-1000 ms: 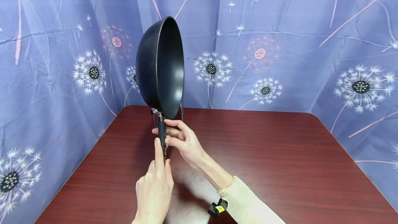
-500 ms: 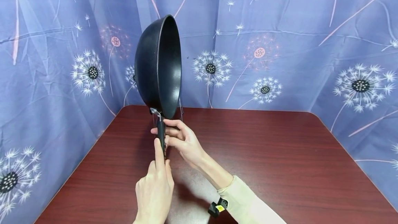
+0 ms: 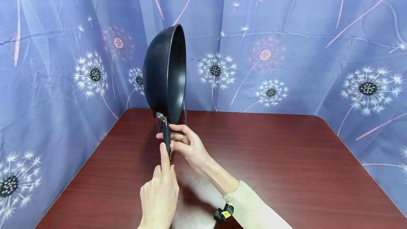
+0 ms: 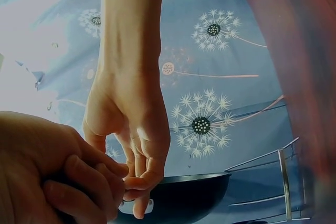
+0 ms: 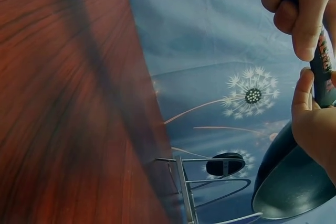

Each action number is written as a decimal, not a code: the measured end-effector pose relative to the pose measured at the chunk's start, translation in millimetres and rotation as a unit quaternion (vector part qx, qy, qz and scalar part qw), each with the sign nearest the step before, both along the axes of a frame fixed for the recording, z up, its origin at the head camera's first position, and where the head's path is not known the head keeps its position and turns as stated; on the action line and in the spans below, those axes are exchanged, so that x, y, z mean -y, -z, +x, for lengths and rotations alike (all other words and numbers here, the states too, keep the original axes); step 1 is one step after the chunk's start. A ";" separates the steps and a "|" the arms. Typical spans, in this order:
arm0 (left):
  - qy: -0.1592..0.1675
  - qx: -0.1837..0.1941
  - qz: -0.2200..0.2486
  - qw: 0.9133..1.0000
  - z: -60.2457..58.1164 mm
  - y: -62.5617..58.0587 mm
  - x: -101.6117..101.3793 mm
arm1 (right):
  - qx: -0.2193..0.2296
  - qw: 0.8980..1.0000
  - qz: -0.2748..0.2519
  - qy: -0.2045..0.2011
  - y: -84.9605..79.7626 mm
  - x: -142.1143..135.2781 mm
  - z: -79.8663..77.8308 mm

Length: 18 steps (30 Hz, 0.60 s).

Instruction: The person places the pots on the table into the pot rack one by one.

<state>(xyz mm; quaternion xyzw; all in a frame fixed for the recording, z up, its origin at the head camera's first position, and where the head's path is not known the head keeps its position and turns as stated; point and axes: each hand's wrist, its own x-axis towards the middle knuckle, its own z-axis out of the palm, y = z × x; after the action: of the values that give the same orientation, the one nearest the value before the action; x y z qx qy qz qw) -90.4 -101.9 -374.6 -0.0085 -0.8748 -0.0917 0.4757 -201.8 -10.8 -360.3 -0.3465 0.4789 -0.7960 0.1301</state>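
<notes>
A black wok (image 3: 155,71) stands on edge in the air at left centre in the head view, its bowl side turned right and its handle (image 3: 166,139) downward. My left hand (image 3: 160,195) grips the handle's lower part, forefinger stretched along it. Higher up, just below the bowl, my right hand (image 3: 194,149) holds the handle between thumb and fingers, one finger passing behind it. In the left wrist view both my left hand (image 4: 58,171) and right hand (image 4: 134,124) meet at the handle. Red lettering marks the handle (image 5: 323,64) in the right wrist view.
Behind the wok stands a metal wire rack (image 5: 185,190), mostly hidden in the head view, with a dark oval part (image 5: 226,164). The reddish-brown wooden table (image 3: 270,165) reaches blue dandelion-print curtains (image 3: 305,63) at the back and sides. A small black device (image 3: 223,213) sits at the right wrist.
The wok's top has dropped and shifted slightly right in the last half second. Both hands have moved slightly down and right with it, keeping their hold on the handle.
</notes>
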 end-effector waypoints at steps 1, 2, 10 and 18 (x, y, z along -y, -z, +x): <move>0.001 0.002 0.001 1.000 -0.1 0.5 -0.4 | 0.001 1.000 0.000 0.001 1.0 -0.5 0.2; 0.003 0.006 0.002 1.000 -0.3 0.9 -0.7 | 0.003 1.000 0.001 0.003 1.9 -1.0 0.4; 0.008 0.042 0.005 0.999 -1.1 3.9 -2.6 | 0.017 1.000 0.002 0.021 9.1 -4.1 0.9; 0.009 0.043 0.000 0.999 -1.4 5.9 -5.3 | 0.048 0.998 0.013 0.038 11.2 -5.7 2.1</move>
<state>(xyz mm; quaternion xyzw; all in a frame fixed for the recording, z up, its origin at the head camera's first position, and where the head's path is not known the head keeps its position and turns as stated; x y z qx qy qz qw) -91.8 -96.6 -380.4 -0.0123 -0.8945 -0.0968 0.4364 -199.7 -5.1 -371.6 -0.2878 0.4953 -0.8097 0.1273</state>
